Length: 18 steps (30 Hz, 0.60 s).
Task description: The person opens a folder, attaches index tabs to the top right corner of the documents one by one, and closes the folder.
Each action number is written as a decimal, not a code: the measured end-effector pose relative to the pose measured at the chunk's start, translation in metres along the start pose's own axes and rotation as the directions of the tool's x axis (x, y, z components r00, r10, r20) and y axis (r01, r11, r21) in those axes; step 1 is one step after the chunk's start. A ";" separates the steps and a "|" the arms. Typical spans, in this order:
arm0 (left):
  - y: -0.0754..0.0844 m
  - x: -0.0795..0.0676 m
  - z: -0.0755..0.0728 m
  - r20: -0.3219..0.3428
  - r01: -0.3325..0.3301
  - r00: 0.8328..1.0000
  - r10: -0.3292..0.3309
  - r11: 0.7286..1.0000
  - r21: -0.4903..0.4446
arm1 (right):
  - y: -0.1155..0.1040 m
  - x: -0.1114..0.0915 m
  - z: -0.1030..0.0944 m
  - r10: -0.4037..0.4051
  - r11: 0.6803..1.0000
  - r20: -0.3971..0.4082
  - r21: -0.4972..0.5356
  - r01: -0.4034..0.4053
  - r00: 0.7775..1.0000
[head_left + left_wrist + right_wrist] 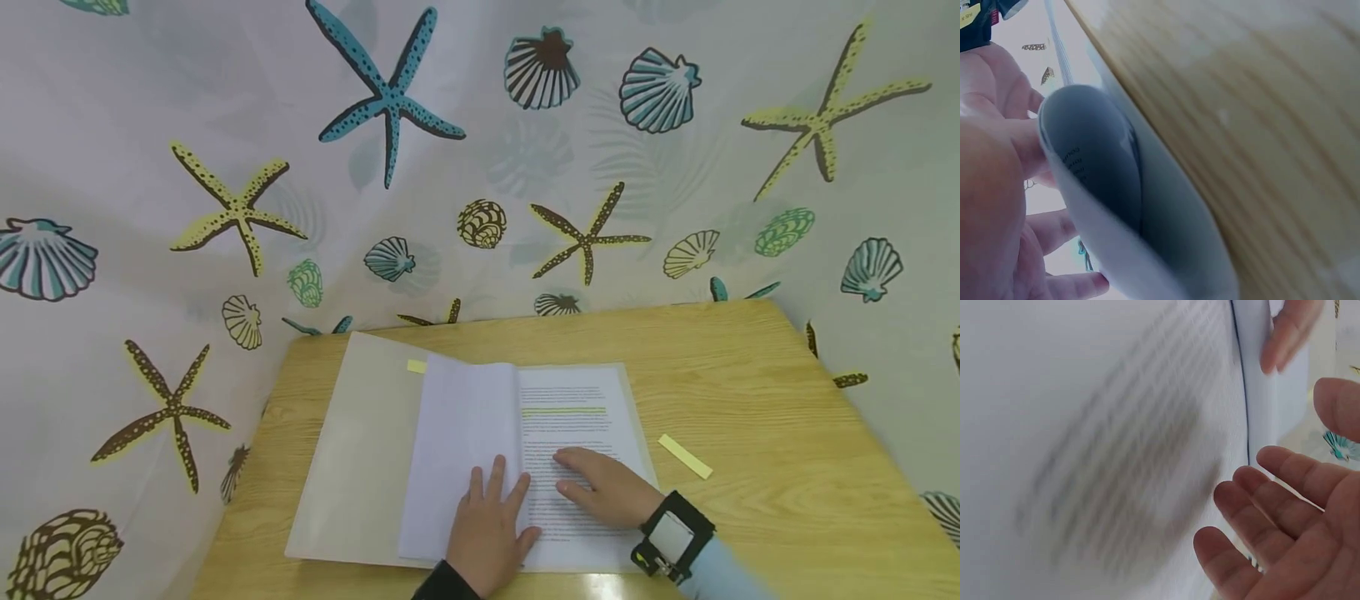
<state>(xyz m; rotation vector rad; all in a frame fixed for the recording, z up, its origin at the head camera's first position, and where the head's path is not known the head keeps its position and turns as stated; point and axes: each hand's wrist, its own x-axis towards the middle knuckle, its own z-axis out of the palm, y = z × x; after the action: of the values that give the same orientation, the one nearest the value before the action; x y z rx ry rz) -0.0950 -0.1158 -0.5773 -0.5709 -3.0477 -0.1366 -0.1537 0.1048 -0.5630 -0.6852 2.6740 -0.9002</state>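
Note:
A bound document lies spread on the table, with its pale cover (356, 475) folded out to the left. My left hand (487, 529) rests on the blank back of the turned pages (457, 433) beside the spine, fingers spread. Those pages curve in a loop near the spine in the left wrist view, with some print visible inside. Over the printed page (566, 400), which carries a yellow-green highlighted line, is my right hand (611, 492). Its fingers are loosely extended and hold nothing. In the right wrist view the right hand (1291, 519) appears slightly above the paper.
A yellow sticky strip (685, 456) lies on the wooden table (765, 417) right of the document. Another yellow tab (416, 366) shows at the upper edge of the turned pages. Behind and beside the table hangs a cloth (465, 167) printed with starfish and shells.

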 end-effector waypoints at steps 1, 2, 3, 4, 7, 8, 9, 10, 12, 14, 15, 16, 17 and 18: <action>0.001 0.000 0.000 -0.002 0.002 1.000 -0.002 1.000 -0.001 | 0.003 -0.003 -0.006 0.030 1.000 -0.023 -0.007 -0.030 0.999; 0.001 0.001 0.000 -0.001 0.005 1.000 -0.005 1.000 -0.003 | 0.007 -0.007 -0.012 0.062 0.998 -0.052 -0.010 -0.063 0.997; 0.002 0.001 -0.001 -0.001 0.007 1.000 -0.007 1.000 -0.006 | 0.012 -0.010 -0.019 0.103 0.994 -0.084 -0.017 -0.105 0.991; 0.003 0.001 -0.002 -0.001 0.010 1.000 -0.010 1.000 -0.004 | 0.017 -0.014 -0.026 0.143 0.989 -0.117 -0.025 -0.147 0.983; 0.004 0.002 -0.006 -0.015 0.014 1.000 -0.014 1.000 -0.007 | 0.039 -0.026 -0.046 0.240 0.963 -0.218 -0.071 -0.260 0.946; 0.005 0.002 -0.007 -0.021 0.013 1.000 -0.013 1.000 -0.007 | 0.047 -0.030 -0.051 0.266 0.951 -0.241 -0.090 -0.295 0.933; 0.005 0.002 -0.008 -0.028 0.011 1.000 -0.011 1.000 -0.005 | 0.055 -0.035 -0.055 0.288 0.939 -0.261 -0.111 -0.325 0.921; 0.006 0.002 -0.010 -0.035 0.007 0.999 -0.007 1.000 0.000 | 0.063 -0.039 -0.059 0.302 0.928 -0.277 -0.135 -0.348 0.912; 0.007 0.003 -0.011 -0.053 -0.001 0.999 0.001 1.000 0.006 | 0.075 -0.047 -0.064 0.328 0.904 -0.294 -0.178 -0.389 0.898; 0.007 0.003 -0.011 -0.065 -0.006 0.998 0.007 1.000 0.012 | 0.084 -0.052 -0.067 0.350 0.884 -0.294 -0.211 -0.418 0.889; 0.008 0.004 -0.012 -0.071 -0.009 0.997 0.010 1.000 0.016 | 0.087 -0.054 -0.068 0.361 0.876 -0.293 -0.219 -0.430 0.885; 0.008 0.004 -0.012 -0.076 -0.011 0.997 0.013 1.000 0.020 | 0.089 -0.055 -0.068 0.374 0.868 -0.290 -0.225 -0.443 0.881; 0.008 0.004 -0.012 -0.080 -0.014 0.997 0.016 1.000 0.021 | 0.090 -0.055 -0.069 0.387 0.862 -0.285 -0.225 -0.454 0.877; 0.008 0.005 -0.013 -0.082 -0.017 0.996 0.018 1.000 0.021 | 0.091 -0.055 -0.069 0.397 0.859 -0.281 -0.221 -0.461 0.874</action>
<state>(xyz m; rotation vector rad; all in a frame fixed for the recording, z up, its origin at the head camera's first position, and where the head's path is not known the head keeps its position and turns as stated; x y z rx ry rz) -0.0962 -0.1079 -0.5633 -0.5754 -2.9601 -0.1250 -0.1637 0.2314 -0.5611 -0.0040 3.0082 -0.5037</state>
